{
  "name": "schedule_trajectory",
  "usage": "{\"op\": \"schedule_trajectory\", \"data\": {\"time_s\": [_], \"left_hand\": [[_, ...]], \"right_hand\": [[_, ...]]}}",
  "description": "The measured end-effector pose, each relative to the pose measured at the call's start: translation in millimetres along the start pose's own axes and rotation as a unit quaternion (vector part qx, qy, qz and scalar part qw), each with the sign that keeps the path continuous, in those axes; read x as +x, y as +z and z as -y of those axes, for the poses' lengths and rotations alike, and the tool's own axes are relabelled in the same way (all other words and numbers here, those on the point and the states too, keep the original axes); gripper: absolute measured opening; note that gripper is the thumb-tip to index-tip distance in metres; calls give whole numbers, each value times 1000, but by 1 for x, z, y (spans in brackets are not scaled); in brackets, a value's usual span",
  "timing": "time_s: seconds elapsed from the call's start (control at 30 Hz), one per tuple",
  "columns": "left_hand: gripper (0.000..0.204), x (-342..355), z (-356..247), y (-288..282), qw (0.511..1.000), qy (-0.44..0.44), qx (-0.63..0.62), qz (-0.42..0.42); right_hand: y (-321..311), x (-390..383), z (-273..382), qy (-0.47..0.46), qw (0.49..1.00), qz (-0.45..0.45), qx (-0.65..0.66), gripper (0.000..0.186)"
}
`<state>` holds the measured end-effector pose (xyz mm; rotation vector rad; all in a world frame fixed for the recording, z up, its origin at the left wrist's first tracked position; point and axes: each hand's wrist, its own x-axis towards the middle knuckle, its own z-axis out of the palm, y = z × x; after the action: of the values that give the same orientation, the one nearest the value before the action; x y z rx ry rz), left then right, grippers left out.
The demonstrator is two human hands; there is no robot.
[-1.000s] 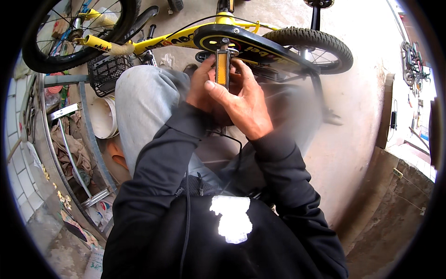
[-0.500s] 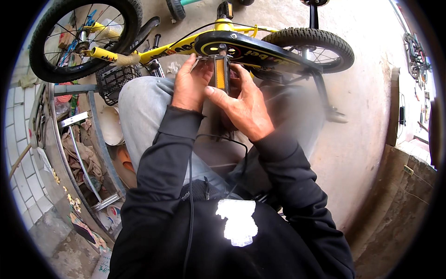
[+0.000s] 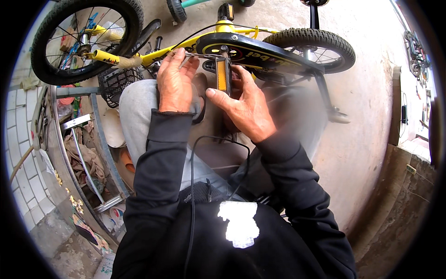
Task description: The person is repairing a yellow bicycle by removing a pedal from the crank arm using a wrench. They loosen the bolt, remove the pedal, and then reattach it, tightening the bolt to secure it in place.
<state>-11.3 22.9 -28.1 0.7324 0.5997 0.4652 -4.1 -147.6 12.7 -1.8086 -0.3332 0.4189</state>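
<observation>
A small yellow bicycle lies upside down or on its side before me; I cannot tell which. Its near pedal, black with an amber reflector, points toward me beside the black chain guard. Around the pedal's right side my right hand is closed, thumb at the near end and fingers partly hidden behind. My left hand pinches a thin metal wrench between thumb and fingers. The wrench reaches right to the pedal's axle by the crank; its far end is hard to make out there.
The front wheel is at upper left, the rear wheel at upper right. A metal frame with cloth and odds and ends stands at my left, near a black basket. A low wall runs along the right.
My left hand has swung left, away from the pedal, with the wrench's shaft now showing. The right hand stays on the pedal.
</observation>
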Motion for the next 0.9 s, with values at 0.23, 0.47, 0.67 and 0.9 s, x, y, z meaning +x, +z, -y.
{"op": "schedule_trajectory", "data": {"time_s": [0.23, 0.47, 0.67, 0.9], "left_hand": [[20, -9, -15, 11, 996, 60, 66, -24], [23, -18, -26, 23, 982, 125, 141, -24], [25, -25, -34, 33, 967, 174, 188, -7], [24, -33, -40, 47, 949, 215, 230, -4]], "right_hand": [[-1, 0, 2, -11, 1000, -7, -22, 84], [-3, -1, 7, -4, 1000, -7, -24, 83], [-3, -1, 6, -18, 1000, -17, -17, 80], [-4, -2, 8, -18, 999, -16, -30, 79]]}}
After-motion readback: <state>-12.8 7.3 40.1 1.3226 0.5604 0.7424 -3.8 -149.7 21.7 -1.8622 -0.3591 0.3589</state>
